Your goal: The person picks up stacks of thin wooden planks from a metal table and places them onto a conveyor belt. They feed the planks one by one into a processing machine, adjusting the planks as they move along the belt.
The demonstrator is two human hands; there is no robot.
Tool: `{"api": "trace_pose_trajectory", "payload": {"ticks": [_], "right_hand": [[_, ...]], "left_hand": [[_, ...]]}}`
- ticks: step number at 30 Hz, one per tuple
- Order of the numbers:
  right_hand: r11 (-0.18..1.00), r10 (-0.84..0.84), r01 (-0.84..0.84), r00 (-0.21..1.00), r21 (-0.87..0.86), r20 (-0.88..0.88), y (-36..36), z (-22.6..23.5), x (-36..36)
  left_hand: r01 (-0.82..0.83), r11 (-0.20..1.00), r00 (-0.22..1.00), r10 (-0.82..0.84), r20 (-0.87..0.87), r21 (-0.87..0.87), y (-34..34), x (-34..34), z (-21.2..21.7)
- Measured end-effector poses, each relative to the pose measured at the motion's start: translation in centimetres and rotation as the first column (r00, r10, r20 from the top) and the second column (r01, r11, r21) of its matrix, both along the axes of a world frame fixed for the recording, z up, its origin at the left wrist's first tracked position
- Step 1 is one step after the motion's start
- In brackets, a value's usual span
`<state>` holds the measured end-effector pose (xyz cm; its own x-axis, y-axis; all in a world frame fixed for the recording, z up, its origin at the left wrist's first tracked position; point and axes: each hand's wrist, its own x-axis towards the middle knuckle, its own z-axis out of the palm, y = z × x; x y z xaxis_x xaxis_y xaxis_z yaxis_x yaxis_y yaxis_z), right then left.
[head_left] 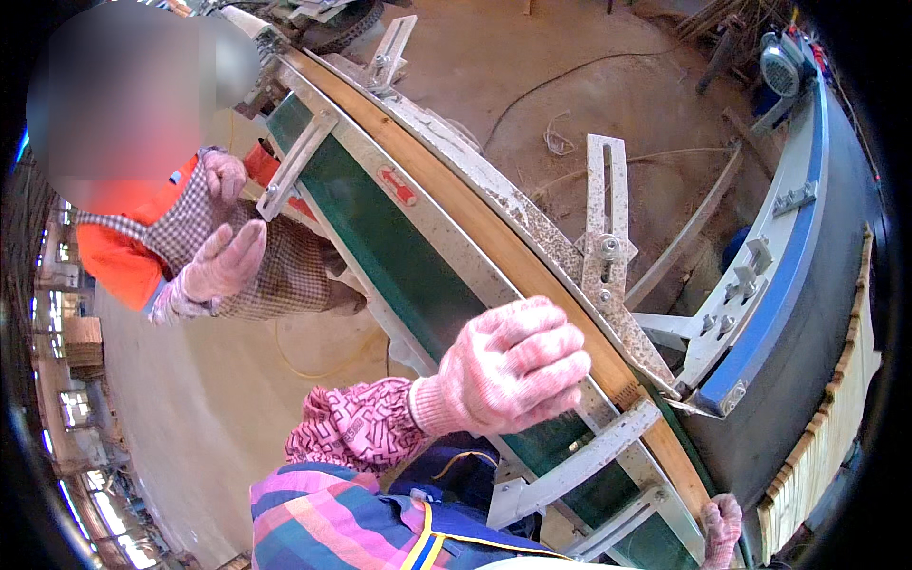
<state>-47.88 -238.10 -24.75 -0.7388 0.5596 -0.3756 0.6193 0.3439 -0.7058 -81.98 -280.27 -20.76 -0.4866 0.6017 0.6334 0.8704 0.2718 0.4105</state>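
Note:
A long wooden strip (pixel 499 218) lies along a metal rail beside a green conveyor belt (pixel 399 228). Over the belt and the strip's edge is my left hand (pixel 518 366), in a pinkish knit glove, its fingers curled closed; the palm side is hidden, so whatever it may hold does not show. My right hand (pixel 722 527), gloved alike, is at the strip's near end by the lower right edge, fingers bent closed against it. A pale curved metal bracket (pixel 589 456) crosses the belt between my hands.
Across the belt at left stands a person in a checked apron (pixel 271 275), gloved hands raised. Slotted metal brackets (pixel 606 209) stick up along the rail. To the right runs a dark belt with a blue frame (pixel 788 285), a motor (pixel 781 66) and a row of wooden pieces (pixel 826 408).

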Motion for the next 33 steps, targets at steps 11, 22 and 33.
{"api": "trace_pose_trajectory", "payload": {"ticks": [11, 22, 33], "right_hand": [[0.96, 0.011, -0.066, 0.98, 0.274, 0.197, -0.3, 3.6, -2.3], [0.984, -0.135, 0.105, 0.967, 0.146, 0.215, 0.5, 7.1, -1.2], [0.899, 0.23, -0.32, 0.927, -0.3, -0.297, -13.3, 11.6, -19.7]], "left_hand": [[0.139, 0.958, 0.99, -0.124, 0.073, -0.253, 3.7, -6.8, 1.8], [0.289, 0.84, 0.946, -0.324, 0.003, -0.46, 8.6, -11.0, 5.1], [0.209, 0.913, 0.976, -0.172, 0.133, -0.35, 6.7, -6.4, 6.0]]}}
